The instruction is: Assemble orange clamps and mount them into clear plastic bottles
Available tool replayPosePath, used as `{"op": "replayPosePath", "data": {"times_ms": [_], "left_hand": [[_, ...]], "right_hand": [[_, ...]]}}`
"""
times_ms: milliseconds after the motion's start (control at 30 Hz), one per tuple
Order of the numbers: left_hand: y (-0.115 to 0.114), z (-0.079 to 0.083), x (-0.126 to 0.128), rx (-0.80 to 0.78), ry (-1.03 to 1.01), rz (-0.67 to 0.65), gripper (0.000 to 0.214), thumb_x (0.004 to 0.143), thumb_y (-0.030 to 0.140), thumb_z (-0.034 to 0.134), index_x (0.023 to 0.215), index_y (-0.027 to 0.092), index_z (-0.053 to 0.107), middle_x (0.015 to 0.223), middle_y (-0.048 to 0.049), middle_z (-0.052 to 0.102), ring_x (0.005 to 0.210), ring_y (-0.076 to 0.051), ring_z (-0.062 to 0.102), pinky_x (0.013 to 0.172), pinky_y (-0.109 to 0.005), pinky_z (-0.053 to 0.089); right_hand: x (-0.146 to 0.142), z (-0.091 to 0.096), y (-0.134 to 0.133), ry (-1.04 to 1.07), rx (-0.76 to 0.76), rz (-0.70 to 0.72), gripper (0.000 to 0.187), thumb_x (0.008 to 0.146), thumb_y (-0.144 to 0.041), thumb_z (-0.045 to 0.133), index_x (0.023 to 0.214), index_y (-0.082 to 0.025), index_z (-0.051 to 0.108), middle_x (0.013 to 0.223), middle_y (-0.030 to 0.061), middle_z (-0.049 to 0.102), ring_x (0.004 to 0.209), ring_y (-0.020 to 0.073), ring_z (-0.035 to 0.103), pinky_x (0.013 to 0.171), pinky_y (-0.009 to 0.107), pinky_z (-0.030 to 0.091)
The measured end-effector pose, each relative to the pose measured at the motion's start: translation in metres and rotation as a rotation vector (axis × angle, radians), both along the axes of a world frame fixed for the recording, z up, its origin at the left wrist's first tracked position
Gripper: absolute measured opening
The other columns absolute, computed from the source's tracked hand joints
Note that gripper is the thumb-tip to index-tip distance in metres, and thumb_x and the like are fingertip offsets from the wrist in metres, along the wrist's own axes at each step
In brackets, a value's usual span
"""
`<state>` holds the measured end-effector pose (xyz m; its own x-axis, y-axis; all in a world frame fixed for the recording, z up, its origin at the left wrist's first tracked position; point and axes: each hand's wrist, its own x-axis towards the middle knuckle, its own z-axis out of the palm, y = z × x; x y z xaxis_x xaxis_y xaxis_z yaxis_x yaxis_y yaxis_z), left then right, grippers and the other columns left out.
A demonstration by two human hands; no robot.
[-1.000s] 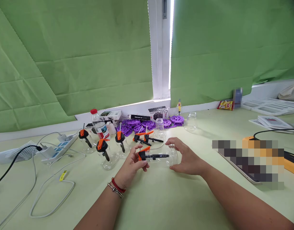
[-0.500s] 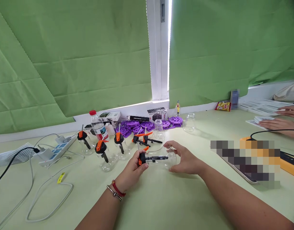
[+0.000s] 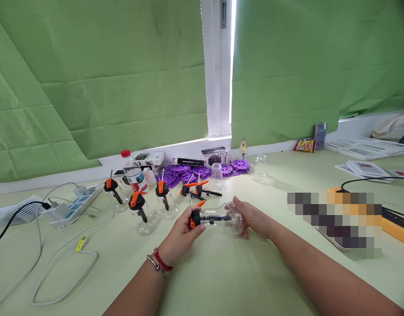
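Observation:
Between my hands lies a clear bottle [image 3: 218,224] on its side, just above the table, with a dark tube inside it. My left hand [image 3: 180,235] is closed around its black-and-orange cap [image 3: 194,218], thumb toward me. At the other end, my right hand [image 3: 257,220] wraps the rounded base, its fingers partly hidden behind the bottle. Several similar capped bottles [image 3: 147,224] stand upright to the left. Just beyond my hands lie loose black-and-orange caps with tubes [image 3: 206,192]. Two uncapped clear bottles [image 3: 216,179] stand farther back.
Purple plastic parts [image 3: 181,170] and small boxes [image 3: 215,156] line the wall, beside a red-capped water bottle [image 3: 133,172]. A power strip [image 3: 78,207] and white cables run on the left. On the right are a blurred phone [image 3: 333,239], an orange device [image 3: 397,226] and papers [image 3: 364,169].
My right hand has closed from a spread grasp onto the bottle's base. My left hand keeps its hold on the cap. Another person's hands at the far right have left the view.

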<state>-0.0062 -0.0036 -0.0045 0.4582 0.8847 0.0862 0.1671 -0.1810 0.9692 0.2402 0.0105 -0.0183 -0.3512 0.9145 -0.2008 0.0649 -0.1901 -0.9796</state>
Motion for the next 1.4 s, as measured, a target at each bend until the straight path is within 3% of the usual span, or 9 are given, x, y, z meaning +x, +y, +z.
{"op": "replayPosePath", "data": {"times_ms": [133,233,367,567,833,1000,1167,1300,1400], "left_hand": [[0.002,0.0,-0.002,-0.016,0.012,0.061,0.041,0.081,0.037,0.056,0.116,0.022,0.041,0.077,0.0032,0.039,0.065,-0.009,0.039,0.061,-0.023,0.037],[0.002,0.002,-0.003,-0.021,0.02,0.06,0.042,0.081,0.038,0.055,0.118,0.023,0.04,0.078,0.0029,0.04,0.066,-0.01,0.04,0.062,-0.024,0.036],[-0.001,0.005,-0.003,-0.006,0.052,0.045,0.042,0.082,0.04,0.053,0.119,0.024,0.04,0.077,0.0032,0.04,0.066,-0.01,0.041,0.063,-0.024,0.035],[-0.003,0.006,0.002,-0.022,0.055,0.056,0.043,0.079,0.043,0.055,0.114,0.022,0.043,0.075,0.0036,0.041,0.065,-0.01,0.04,0.06,-0.023,0.034],[0.001,0.006,-0.002,-0.02,0.055,0.121,0.045,0.078,0.042,0.056,0.115,0.02,0.042,0.075,0.0029,0.043,0.066,-0.011,0.042,0.063,-0.024,0.038],[0.001,0.005,-0.004,0.007,0.026,0.094,0.047,0.079,0.039,0.057,0.119,0.021,0.043,0.076,0.0022,0.045,0.066,-0.011,0.045,0.065,-0.026,0.04],[-0.001,0.005,-0.001,-0.007,0.018,0.094,0.047,0.077,0.038,0.059,0.117,0.021,0.044,0.076,0.0022,0.045,0.066,-0.01,0.045,0.066,-0.026,0.042],[0.0,0.005,0.0,-0.013,0.027,0.115,0.043,0.077,0.038,0.059,0.114,0.02,0.045,0.074,0.0028,0.045,0.065,-0.01,0.045,0.064,-0.025,0.041],[0.003,0.005,-0.001,0.0,0.026,0.132,0.044,0.077,0.039,0.058,0.114,0.02,0.046,0.072,0.0032,0.046,0.065,-0.01,0.045,0.064,-0.025,0.041]], "right_hand": [[0.01,0.007,-0.002,0.131,0.061,0.143,0.063,0.076,-0.048,0.061,0.13,-0.029,0.034,0.124,0.0101,0.046,0.065,0.0129,0.063,0.058,0.031,0.053],[0.016,0.01,-0.002,0.153,0.078,0.206,0.068,0.07,-0.034,0.071,0.129,-0.031,0.036,0.123,0.0078,0.046,0.067,0.012,0.062,0.06,0.03,0.052],[0.012,0.007,0.001,0.145,0.031,0.139,0.046,0.079,-0.046,0.058,0.115,-0.019,0.05,0.096,0.0072,0.061,0.05,0.0076,0.055,0.043,0.021,0.041],[0.0,0.0,0.004,-0.025,-0.049,0.04,0.068,0.082,-0.069,0.023,0.092,-0.012,0.058,0.065,0.0064,0.061,0.038,0.0071,0.045,0.032,0.018,0.03],[0.011,0.011,-0.001,0.164,0.183,0.071,0.065,0.072,-0.036,0.069,0.129,-0.03,0.039,0.122,0.009,0.047,0.08,0.0161,0.061,0.055,0.024,0.048],[0.009,0.006,0.002,0.146,0.086,0.09,0.041,0.079,-0.046,0.059,0.108,-0.018,0.053,0.089,0.007,0.062,0.059,0.0124,0.06,0.044,0.02,0.041],[0.004,-0.005,0.008,0.037,0.046,0.062,0.059,0.083,-0.065,0.034,0.083,-0.012,0.058,0.06,0.0044,0.06,0.04,0.0095,0.05,0.033,0.019,0.034],[0.003,0.0,0.005,0.12,0.091,0.019,0.054,0.083,-0.062,0.041,0.101,-0.014,0.058,0.088,0.0096,0.062,0.062,0.0141,0.061,0.046,0.024,0.048],[0.005,0.01,-0.001,0.172,0.156,0.048,0.058,0.077,-0.047,0.061,0.129,-0.029,0.042,0.124,0.0095,0.047,0.077,0.0144,0.063,0.061,0.029,0.053]]}}
